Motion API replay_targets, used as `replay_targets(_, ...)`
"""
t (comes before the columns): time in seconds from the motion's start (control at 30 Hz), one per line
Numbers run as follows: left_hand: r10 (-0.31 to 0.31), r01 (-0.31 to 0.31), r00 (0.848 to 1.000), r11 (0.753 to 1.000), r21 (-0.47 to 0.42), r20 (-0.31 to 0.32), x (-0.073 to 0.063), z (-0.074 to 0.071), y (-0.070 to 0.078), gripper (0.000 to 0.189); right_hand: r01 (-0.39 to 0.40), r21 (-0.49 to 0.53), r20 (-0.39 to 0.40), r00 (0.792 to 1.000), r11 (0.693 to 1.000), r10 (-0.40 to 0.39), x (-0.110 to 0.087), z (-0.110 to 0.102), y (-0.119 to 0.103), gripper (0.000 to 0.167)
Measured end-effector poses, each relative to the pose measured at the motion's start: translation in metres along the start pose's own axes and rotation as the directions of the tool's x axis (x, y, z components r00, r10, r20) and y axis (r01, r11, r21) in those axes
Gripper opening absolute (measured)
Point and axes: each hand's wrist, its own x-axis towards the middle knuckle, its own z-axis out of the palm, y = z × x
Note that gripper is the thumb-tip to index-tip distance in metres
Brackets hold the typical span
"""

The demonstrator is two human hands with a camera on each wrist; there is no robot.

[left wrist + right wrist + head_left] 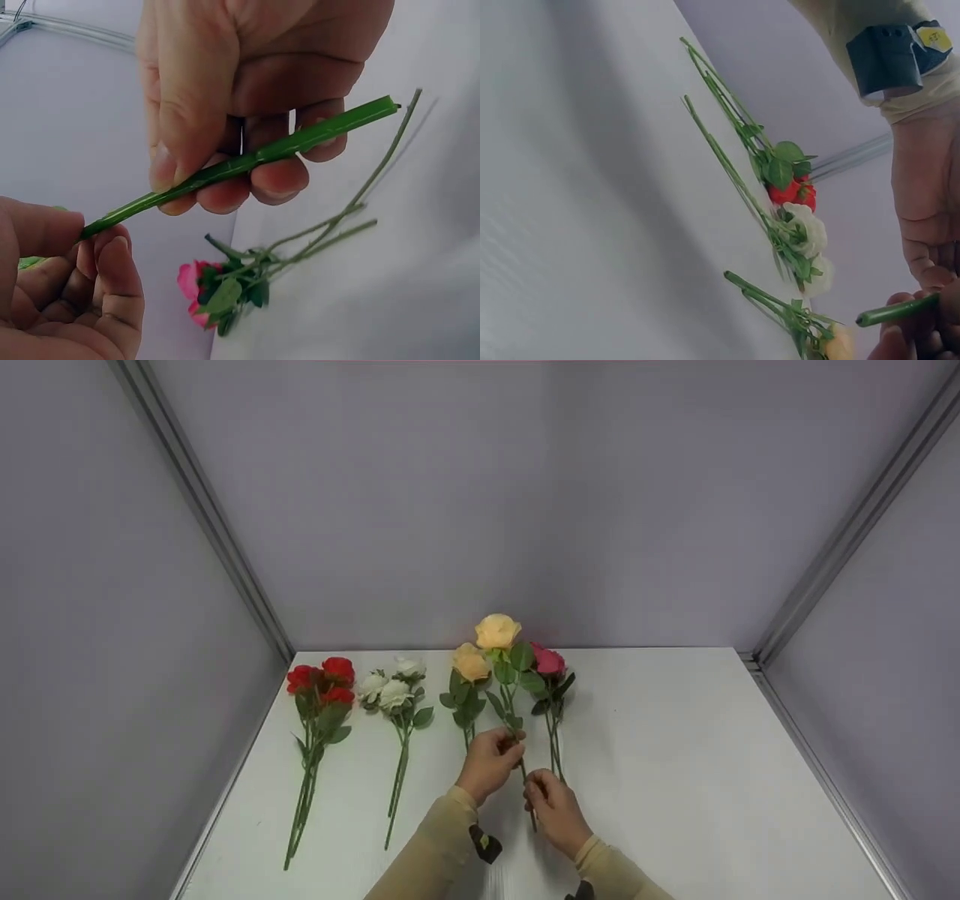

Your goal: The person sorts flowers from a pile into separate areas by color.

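A pale yellow rose stands raised off the table, its leafy stem slanting down through both hands. Thumb and fingers of my left hand pinch the stem below the leaves. Lower down, my right hand grips the same stem near its cut end. In the left wrist view the bare green stem runs from one hand to the other, and its cut end sticks out past the right fingers. Flat on the table to the left lies a peach-yellow rose, its lower stem hidden by my left hand. Pink roses lie just to the right.
White roses and, farther left, red roses lie with stems toward me on the white table. Grey panels enclose the back and both sides. A dark band sits on the left sleeve.
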Motion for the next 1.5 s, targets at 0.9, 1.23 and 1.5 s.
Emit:
replay_targets(0.9,-0.074,0.148,0.975,0.919,0.366,-0.208,0.043,-0.052,-0.045,0.011,0.046,-0.209,-0.120,0.990,0.977,-0.072,0.083,0.062,0.025,0.024)
replay_targets(1.23,-0.070,0.204,0.947,0.883,0.422,-0.313,0.038,-0.049,-0.081,0.014,-0.013,-0.237,-0.078,0.997,0.971,-0.006,0.083,0.079,0.048,0.019)
replay_targets(1.5,-0.067,0.217,0.932,0.891,0.398,-0.357,0.030,-0.041,-0.101,0.003,-0.019,-0.326,-0.095,0.995,0.945,-0.012,0.076,0.086,0.065,0.016)
